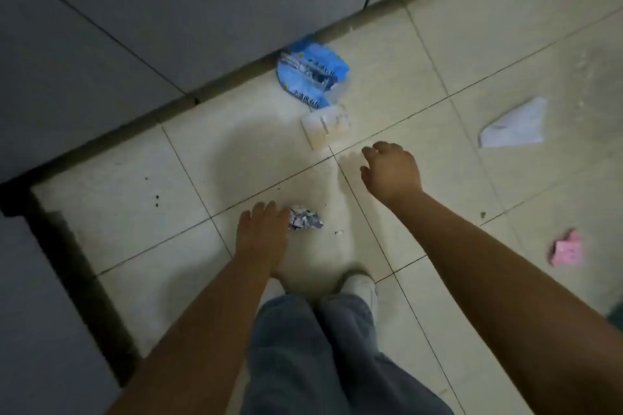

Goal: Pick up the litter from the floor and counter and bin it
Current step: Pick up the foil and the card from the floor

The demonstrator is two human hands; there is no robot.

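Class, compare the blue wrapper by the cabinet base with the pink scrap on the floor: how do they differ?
The blue wrapper looks larger and carries print; the pink scrap looks smaller and plain. The blue wrapper lies against the cabinet base, beyond both hands; the pink scrap lies on open tile to the person's right. Both are crumpled, untouched floor litter.

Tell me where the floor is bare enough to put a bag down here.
Bare tiles lie left of the left hand, toward the cabinet base. Another bare patch sits between the right hand and the white paper. It is crowded by the blue wrapper and white box.
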